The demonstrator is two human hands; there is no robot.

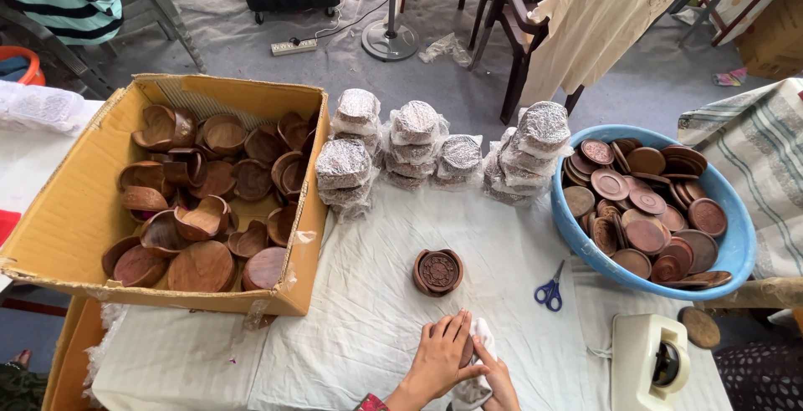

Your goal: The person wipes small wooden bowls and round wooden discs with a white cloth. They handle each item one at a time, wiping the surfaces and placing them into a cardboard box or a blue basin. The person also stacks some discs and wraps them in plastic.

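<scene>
From the head view, both hands meet at the near edge of the surface (360,327), which is spread with a creased white sheet. The left hand (442,359) lies flat, fingers together, pressed over a small brown wooden piece (466,352) that is mostly hidden under it. The right hand (499,377) sits just beside it, fingers curled around a white cloth (478,390) that touches the piece.

Just beyond the hands, a round carved wooden holder (437,271) rests alone on the sheet. Blue-handled scissors (549,291) lie to its right, near a blue basin (736,248) heaped with flat round wooden lids. A white tape dispenser (648,361) stands at the near right corner, with one loose wooden disc (699,327) just beside it.

On the left, an open cardboard box (75,210) holds a jumble of wooden bowls. Behind the holder, stacks of wrapped bundles (416,139) stand in a row between the box and the basin.

Farther off on the floor are a fan base (390,39), a power strip (294,46) and a dark chair (519,26) draped with a pale cloth.
</scene>
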